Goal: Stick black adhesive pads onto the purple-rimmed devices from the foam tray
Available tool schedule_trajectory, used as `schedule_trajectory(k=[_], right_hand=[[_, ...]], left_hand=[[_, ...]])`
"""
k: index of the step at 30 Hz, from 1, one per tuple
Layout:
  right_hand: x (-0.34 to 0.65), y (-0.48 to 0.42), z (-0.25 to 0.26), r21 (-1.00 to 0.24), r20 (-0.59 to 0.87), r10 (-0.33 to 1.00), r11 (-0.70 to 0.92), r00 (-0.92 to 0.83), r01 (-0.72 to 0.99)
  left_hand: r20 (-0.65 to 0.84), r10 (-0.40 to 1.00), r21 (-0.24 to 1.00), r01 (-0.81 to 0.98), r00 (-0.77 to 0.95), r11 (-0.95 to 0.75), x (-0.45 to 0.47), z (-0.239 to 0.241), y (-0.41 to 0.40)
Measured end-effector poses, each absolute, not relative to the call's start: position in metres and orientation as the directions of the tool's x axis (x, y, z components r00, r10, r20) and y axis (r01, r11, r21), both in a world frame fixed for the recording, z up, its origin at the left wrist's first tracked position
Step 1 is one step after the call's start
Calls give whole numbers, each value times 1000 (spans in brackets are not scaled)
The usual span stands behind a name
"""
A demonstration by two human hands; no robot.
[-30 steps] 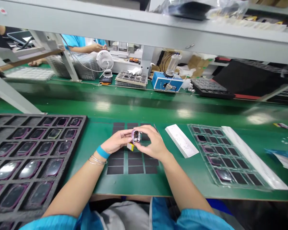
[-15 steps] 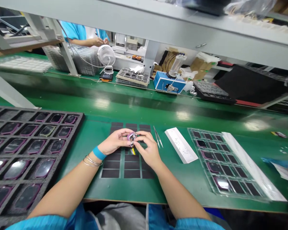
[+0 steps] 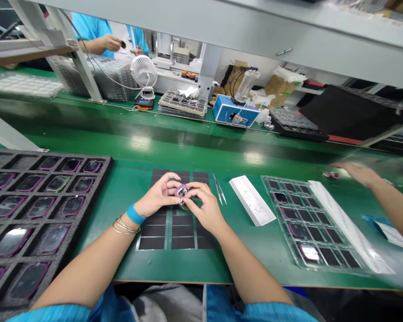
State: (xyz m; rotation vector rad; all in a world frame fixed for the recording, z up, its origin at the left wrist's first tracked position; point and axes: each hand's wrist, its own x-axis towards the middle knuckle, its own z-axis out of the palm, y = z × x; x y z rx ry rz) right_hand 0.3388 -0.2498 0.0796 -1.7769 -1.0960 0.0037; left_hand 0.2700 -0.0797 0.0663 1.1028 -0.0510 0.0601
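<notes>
Above the green bench, a small purple smartwatch housing (image 3: 181, 191) is held up between both hands, its inner parts facing right. My left hand (image 3: 157, 197) pinches its left side. My right hand (image 3: 204, 206) has its fingertips closed at the right edge of the same housing; whether they hold a smaller part there cannot be made out. Dark rectangular sheets (image 3: 183, 231) lie in rows beneath the hands. Just right of them rest metal tweezers (image 3: 219, 190) and a white shallow box (image 3: 253, 201) with tiny parts in it.
A black foam tray (image 3: 90, 192) with purple-framed units stands at left. On the right lies a clear plastic tray (image 3: 300, 267) of dark panels, beside a white strip (image 3: 352, 228). A co-worker's arm (image 3: 386, 197) reaches in from the right. A fan (image 3: 143, 71) and blue device (image 3: 234, 111) stand behind.
The view has shifted slightly. The housing has turned a little in my hands, and its yellow tab shows less. At right, a co-worker's arm has reached in; across the bench, another person's hands have parted.
</notes>
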Motion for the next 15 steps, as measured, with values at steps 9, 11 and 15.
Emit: schedule_trajectory(k=[9,11,15], right_hand=[[336,-249,84,-611,506,673,-163,540,775],[345,-260,95,-571,545,630,-203,553,795],[390,-316,111,-594,431,400,-548,809,588]], left_hand=[[-25,42,852,-1,999,524,270,66,-86],[-47,35,837,20,998,547,270,66,-85],[-87,15,813,62,996,578,270,66,-82]])
